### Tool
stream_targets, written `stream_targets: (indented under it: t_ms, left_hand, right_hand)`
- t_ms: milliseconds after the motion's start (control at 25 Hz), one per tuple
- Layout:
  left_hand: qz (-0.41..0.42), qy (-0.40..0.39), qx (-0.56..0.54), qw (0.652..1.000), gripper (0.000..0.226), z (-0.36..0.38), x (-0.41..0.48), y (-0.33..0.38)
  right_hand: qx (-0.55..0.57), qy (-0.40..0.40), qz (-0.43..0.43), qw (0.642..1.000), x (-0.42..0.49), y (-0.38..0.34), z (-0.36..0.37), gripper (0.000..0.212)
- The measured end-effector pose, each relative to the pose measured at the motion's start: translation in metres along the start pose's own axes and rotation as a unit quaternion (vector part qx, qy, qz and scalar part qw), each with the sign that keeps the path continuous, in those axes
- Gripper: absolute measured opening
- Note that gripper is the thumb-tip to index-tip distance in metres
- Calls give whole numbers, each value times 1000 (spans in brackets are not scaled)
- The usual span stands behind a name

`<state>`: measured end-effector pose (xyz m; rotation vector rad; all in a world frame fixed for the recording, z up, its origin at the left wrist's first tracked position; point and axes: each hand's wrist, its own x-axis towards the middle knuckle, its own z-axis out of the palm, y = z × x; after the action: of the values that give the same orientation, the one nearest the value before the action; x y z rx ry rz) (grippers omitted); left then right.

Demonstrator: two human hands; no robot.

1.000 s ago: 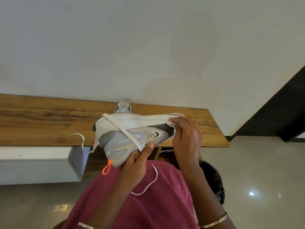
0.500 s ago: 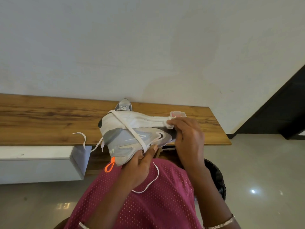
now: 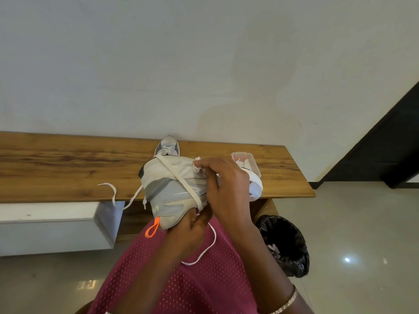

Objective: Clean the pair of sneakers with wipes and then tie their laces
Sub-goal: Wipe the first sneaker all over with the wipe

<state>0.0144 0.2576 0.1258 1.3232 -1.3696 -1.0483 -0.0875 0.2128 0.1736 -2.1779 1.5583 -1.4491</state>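
I hold a grey and white sneaker (image 3: 167, 193) above the bench edge, lying on its side with its orange heel loop toward me. My left hand (image 3: 192, 225) grips it from below near the heel. My right hand (image 3: 226, 184) pinches a small white wipe (image 3: 196, 167) against the white sole and covers the shoe's front part. A white lace (image 3: 181, 180) crosses the shoe's side, and its loose ends hang at the left and over my shirt. The second sneaker (image 3: 168, 147) stands on the bench behind, against the wall.
A clear wipes box (image 3: 246, 160) sits on the wooden bench (image 3: 68, 168) just right of my hands. A bin with a black bag (image 3: 285, 243) stands on the floor at the right. A white cabinet (image 3: 45, 225) hangs under the bench at the left.
The sneaker has turned so its heel points more toward me. My right hand slid the wipe leftward along the sole. The wipes box came into view behind my hand.
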Motion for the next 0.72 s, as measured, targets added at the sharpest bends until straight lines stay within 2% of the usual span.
stream_targets:
  t_ms: [120, 200, 280, 360, 440, 560, 720]
  left_hand:
    - [-23, -7, 32, 999, 28, -1, -2, 5]
    - [-39, -10, 48, 998, 40, -2, -4, 9]
    - [-40, -27, 48, 998, 39, -2, -6, 10]
    - [-60, -39, 40, 997, 37, 0, -5, 6]
    - [-68, -49, 26, 996, 34, 1, -3, 5]
    - [-53, -56, -3, 997, 36, 0, -3, 15]
    - [-37, -47, 47, 997, 24, 1, -3, 13]
  right_hand:
    - [-4, 3, 11, 1000, -6, 12, -7, 23]
    - [-93, 9, 22, 995, -13, 27, -17, 25]
    - [-176, 30, 53, 982, -17, 44, -29, 25]
    - [-191, 43, 117, 974, -16, 54, -39, 26]
    - [-173, 38, 156, 972, -11, 52, -42, 26]
    - [-134, -1, 127, 983, -3, 29, -31, 25]
    - [51, -72, 118, 989, 8, -9, -14, 24]
